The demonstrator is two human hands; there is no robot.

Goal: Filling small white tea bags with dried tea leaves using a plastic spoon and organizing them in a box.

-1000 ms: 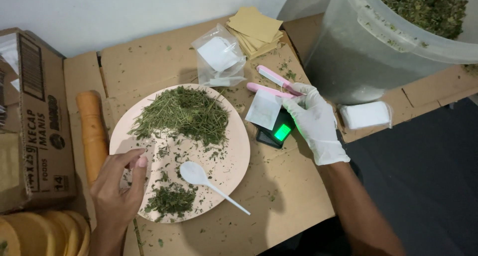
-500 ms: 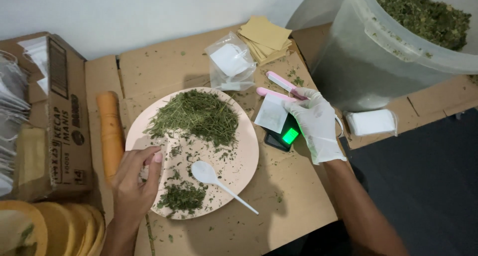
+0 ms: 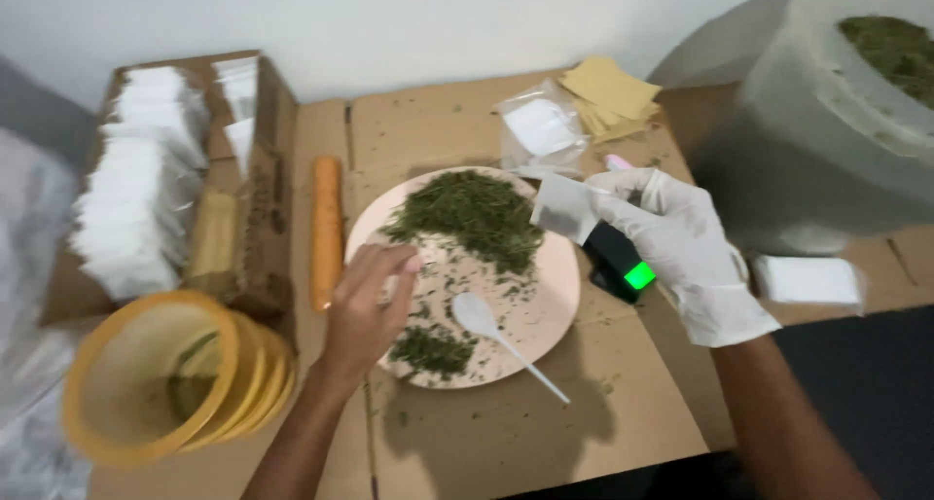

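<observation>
right now i see the small white sachet (image 3: 562, 208) pinched in my gloved right hand (image 3: 681, 247), held just over the right rim of the pink plate (image 3: 555, 296), above the black pocket scale (image 3: 618, 260) with its green lit display. that grip is closed on the sachet. my bare left hand (image 3: 365, 305) rests at the plate's left edge, fingers curled loosely with nothing in them. on the plate lie a large heap of dried green herb (image 3: 467, 213) at the far side, a smaller heap near me, and a white plastic spoon (image 3: 496, 335) between them. left of the plate sits an orange roll (image 3: 326, 228), then a cardboard box (image 3: 263, 169) of white sachets and stacked yellow bowls (image 3: 165, 383). a large tub (image 3: 827, 160) of herb stands far right on the cardboard-covered counter (image 3: 506, 442).
</observation>
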